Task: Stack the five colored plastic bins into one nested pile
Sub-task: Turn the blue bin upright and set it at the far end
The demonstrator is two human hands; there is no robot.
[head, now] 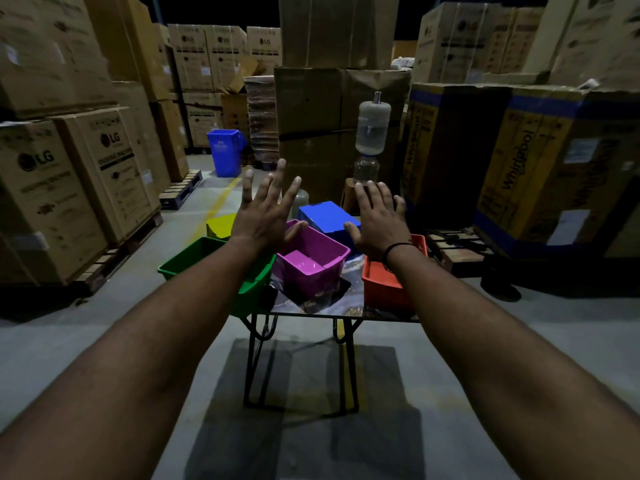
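both forearms reach forward; the left hand (263,216) and right hand (379,221) are spread wide, palms down, holding nothing, above a small surface (349,297). on it sit separately the green bin (194,259), yellow bin (221,225), pink bin (313,259), orange bin (384,284) and an upside-down blue bin (327,216).

Location: warehouse storage aisle. Indicators: stacked LG appliance cartons (52,188) on wooden pallets (180,190) at left; Whirlpool cartons (540,168) at right; bare concrete floor (104,341) with a yellow painted lane line (221,199); a blue waste bin (225,152) at far centre.
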